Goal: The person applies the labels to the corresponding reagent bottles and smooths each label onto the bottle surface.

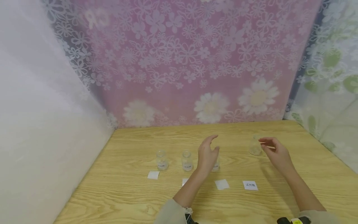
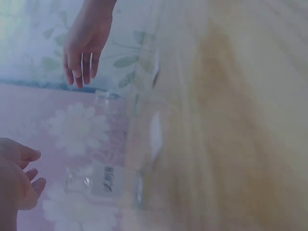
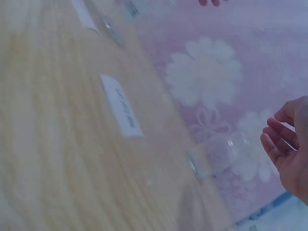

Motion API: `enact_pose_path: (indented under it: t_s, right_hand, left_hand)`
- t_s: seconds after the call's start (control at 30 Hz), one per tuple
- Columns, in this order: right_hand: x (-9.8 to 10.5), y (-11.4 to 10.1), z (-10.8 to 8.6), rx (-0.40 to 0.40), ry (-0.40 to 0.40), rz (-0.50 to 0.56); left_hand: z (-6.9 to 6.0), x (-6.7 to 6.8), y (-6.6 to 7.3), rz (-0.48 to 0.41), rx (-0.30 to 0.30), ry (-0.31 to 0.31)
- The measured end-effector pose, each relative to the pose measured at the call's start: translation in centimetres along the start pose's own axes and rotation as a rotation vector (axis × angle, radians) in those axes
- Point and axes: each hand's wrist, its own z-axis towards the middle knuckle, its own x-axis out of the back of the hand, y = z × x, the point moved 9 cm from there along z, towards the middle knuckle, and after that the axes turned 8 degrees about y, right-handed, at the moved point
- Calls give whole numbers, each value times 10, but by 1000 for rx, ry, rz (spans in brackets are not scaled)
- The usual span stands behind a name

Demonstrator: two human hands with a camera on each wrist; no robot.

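Observation:
My left hand [image 1: 206, 155] hovers with loosely bent fingers and nothing in its grasp, partly covering a small clear glass bottle [image 1: 216, 166]. That bottle bears a printed label [image 2: 109, 181] in the left wrist view. The right hand [image 1: 277, 155] is beside an unlabelled clear glass bottle [image 1: 254, 148], its fingers relaxed and curved toward the bottle's neck. In the right wrist view this bottle [image 3: 211, 158] stands near the right hand [image 3: 291, 149]; whether a fingertip touches it I cannot tell. A white slip with printed characters [image 1: 250, 185] lies in front of it.
Two more labelled glass bottles stand to the left, the outer bottle [image 1: 161, 161] and the inner bottle [image 1: 187, 161]. Blank white slips lie before the row: a left slip [image 1: 153, 175], one partly hidden by the left forearm, and another slip [image 1: 222, 184]. A floral curtain [image 1: 179, 68] backs the wooden table [image 1: 117, 193].

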Motion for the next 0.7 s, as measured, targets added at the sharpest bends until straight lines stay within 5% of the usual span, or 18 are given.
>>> enact_pose_path:
  t_s: [0.2, 0.43, 0.57, 0.7]
  right_hand:
    - [23, 35, 12, -156, -8, -44]
    - [-4, 65, 4, -251, -163, 28]
    - [-20, 69, 0, -278, -209, 107]
    - [-23, 69, -2, -289, -202, 170]
  left_hand:
    - [13, -54, 11, -219, 159, -74]
    - [-5, -131, -13, -311, 444, -192]
    - [-19, -161, -29, -284, 488, -286]
    - [-22, -177, -37, -284, 441, -355]
